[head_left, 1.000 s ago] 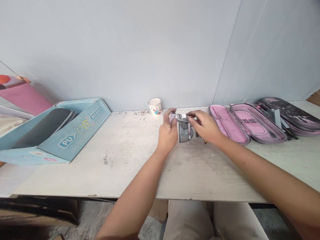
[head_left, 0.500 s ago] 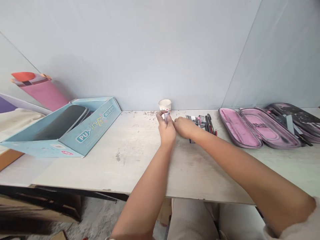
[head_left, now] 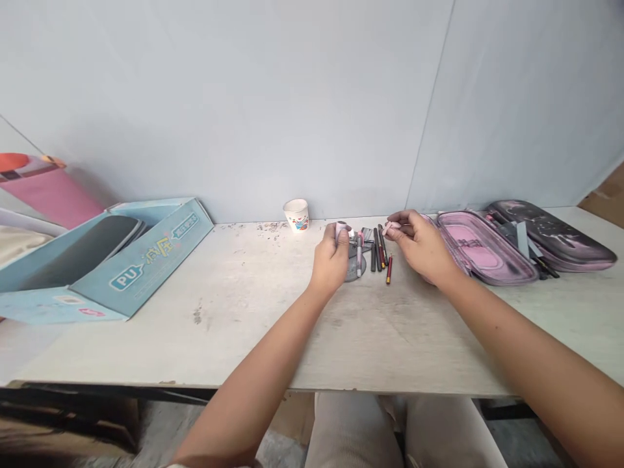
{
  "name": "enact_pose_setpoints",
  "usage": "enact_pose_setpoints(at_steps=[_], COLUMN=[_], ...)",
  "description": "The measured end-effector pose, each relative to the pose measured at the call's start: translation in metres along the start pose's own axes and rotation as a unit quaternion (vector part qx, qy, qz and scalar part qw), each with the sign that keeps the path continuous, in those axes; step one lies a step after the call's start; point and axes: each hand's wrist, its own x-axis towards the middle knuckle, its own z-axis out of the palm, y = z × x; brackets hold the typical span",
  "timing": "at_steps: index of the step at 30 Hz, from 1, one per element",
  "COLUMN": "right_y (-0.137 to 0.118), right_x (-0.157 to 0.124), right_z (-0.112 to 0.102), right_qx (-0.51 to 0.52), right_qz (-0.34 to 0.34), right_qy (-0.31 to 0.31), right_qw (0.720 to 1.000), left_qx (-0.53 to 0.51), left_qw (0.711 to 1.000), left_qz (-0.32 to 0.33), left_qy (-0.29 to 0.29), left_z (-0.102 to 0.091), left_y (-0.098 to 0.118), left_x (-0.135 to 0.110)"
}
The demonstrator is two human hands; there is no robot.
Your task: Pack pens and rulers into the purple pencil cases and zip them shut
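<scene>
Left hand (head_left: 331,260) and right hand (head_left: 419,248) are now well apart; half a second back they sat close together by the paper cup (head_left: 296,215). Left grip narrow, closed on a small pale pink cylinder (head_left: 342,229), held just above the bench (head_left: 244,312), long axis roughly upright. Right grip also narrow: fingertips (head_left: 397,224) pinch a small pink piece (head_left: 390,228), long axis sideways, one end toward the left hand. Between the hands, a row of pens (head_left: 379,250) lies on the bench, long axes running front to back. A pink-and-white marker (head_left: 359,255), same line, lies over a round grey disc (head_left: 355,272) just beside the left hand. Open pink-lined pencil case (head_left: 487,247) just right of the right hand; blue box (head_left: 112,260) far left.
</scene>
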Motion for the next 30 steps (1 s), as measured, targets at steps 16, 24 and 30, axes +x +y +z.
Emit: enact_pose_setpoints(at_steps=[16,24,30], right_y=[-0.003,0.000,0.000], right_x=[-0.017,-0.022,-0.024], right_z=[0.015,0.019,0.020], right_qx=[0.247,0.220,0.212], right_qz=[0.059,0.057,0.068], right_qy=[0.049,0.039,0.033], right_qw=[0.966,0.973,0.974], left_qx=[0.157,0.183,0.187], left_qw=[0.980,0.975,0.977], left_qz=[0.071,0.079,0.040], left_qy=[-0.104,-0.100,-0.095], left_z=[0.044,0.042,0.043], left_y=[-0.002,-0.007,-0.006], left_x=[-0.014,-0.018,-0.020])
